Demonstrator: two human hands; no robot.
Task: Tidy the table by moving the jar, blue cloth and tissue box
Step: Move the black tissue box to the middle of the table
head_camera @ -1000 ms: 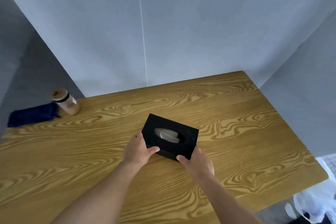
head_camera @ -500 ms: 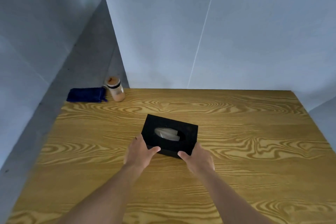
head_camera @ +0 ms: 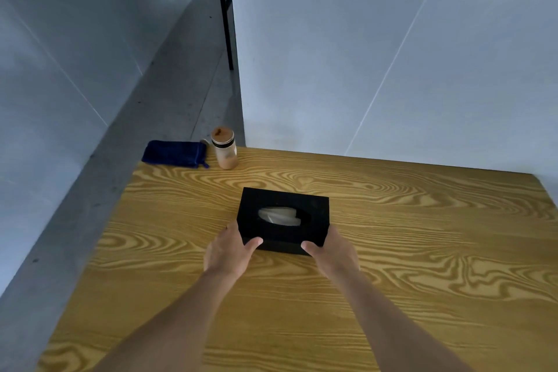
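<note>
A black tissue box (head_camera: 283,205) with a white tissue in its top slot sits near the middle of the wooden table (head_camera: 392,251). My left hand (head_camera: 228,251) grips its near left corner, thumb on the front face. My right hand (head_camera: 333,251) grips its near right corner the same way. At the table's far left corner stands a jar (head_camera: 224,148) of brown powder with a cork-coloured lid. A folded blue cloth (head_camera: 175,153) lies just left of the jar, at the table's edge.
White partition walls close the back and left. A grey floor strip runs along the table's left edge. A dark table leg (head_camera: 228,24) and tabletop corner show far behind.
My view has swung left, so the jar and cloth now appear nearer the centre. Both hands keep their grip on the tissue box, which has turned slightly on the table.
</note>
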